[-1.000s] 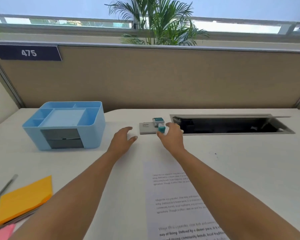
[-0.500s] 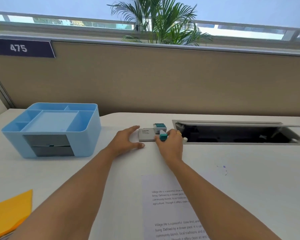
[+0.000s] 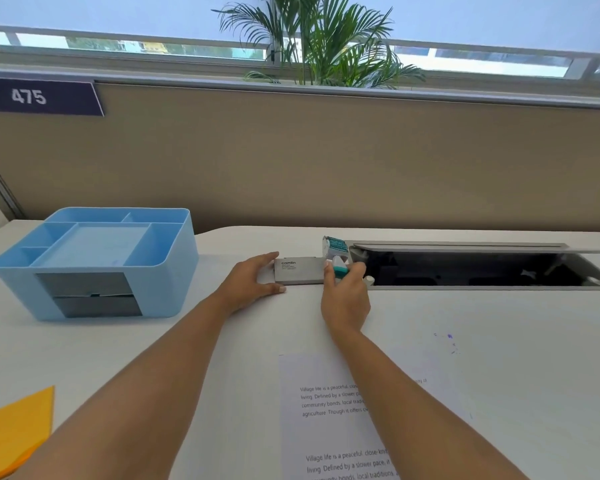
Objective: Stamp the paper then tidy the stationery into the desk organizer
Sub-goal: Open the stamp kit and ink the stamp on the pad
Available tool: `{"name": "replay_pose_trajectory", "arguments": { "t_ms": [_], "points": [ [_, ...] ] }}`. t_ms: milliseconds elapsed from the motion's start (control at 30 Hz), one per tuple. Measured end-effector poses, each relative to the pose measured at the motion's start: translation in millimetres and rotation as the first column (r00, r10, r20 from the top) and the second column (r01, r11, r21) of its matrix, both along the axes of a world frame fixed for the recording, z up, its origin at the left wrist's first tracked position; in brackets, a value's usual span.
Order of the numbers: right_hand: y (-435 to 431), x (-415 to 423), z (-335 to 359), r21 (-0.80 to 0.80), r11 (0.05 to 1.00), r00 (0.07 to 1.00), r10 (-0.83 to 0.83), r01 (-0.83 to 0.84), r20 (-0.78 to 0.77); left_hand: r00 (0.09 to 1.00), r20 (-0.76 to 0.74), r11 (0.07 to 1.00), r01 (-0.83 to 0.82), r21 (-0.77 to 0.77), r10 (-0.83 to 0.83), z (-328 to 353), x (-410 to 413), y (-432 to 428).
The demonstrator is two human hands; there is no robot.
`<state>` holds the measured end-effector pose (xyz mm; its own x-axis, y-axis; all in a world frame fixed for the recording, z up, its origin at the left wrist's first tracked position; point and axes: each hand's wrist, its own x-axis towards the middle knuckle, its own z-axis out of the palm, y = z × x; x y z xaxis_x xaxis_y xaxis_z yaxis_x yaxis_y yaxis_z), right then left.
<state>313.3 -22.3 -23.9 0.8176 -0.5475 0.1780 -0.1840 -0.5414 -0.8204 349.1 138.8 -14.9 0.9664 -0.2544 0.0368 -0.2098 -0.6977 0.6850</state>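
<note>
A: Surface first, quick?
B: White desk (image 3: 499,358), rounded back edge. A grey stamp pad (image 3: 298,270) lay flat near that edge, closed, "camlin" printed on top
A: Hands?
B: The left hand (image 3: 253,280) gripped the stamp pad's left end, fingers over its far edge, thumb at its near edge. The right hand (image 3: 345,296) was at the stamp pad's right end, thumb and fingers clamped on a small teal stamp (image 3: 340,269). Couldn't tell if the stamp touched the pad's edge
A: Anything else close by?
B: A small white-and-teal box (image 3: 335,247) stood tilted just behind the stamp pad's right corner. Right of the stamp pad, a long cable hatch (image 3: 465,268) was sunk in the desk, flap raised, dark inside
A: Organizer, paper?
B: The blue desk organizer (image 3: 174,271) sat well left of the stamp pad, open compartments on top, two grey drawers in front. The printed paper (image 3: 326,427) lay flat on the camera side of the stamp pad, partly under the right forearm. Orange sticky notes (image 3: 14,427) lay far to the stamp pad's near left, cut by the frame. Purple ink specks (image 3: 450,337) dotted the desk to its near right
A: Room?
B: A tan partition (image 3: 326,161) rose behind the stamp pad, with a dark label (image 3: 28,97) reading 475 up to the left, and a palm plant (image 3: 319,39) and window strip (image 3: 482,55) above
</note>
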Motion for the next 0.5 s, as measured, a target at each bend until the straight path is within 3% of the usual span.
{"name": "replay_pose_trajectory", "arguments": {
  "t_ms": [367,500],
  "points": [
    [-2.9,6.0,-4.8,0.078,0.996,0.999,-0.051,0.051,-0.008,0.998,-0.049,0.988,0.027,-0.15,-0.035,-3.1,5.8,-0.2],
    [-2.8,7.4,-5.2,0.094,0.994,0.998,-0.056,0.056,0.001,0.999,-0.045,0.975,-0.038,-0.218,0.029,3.9,9.6,-3.5]
  ]
}}
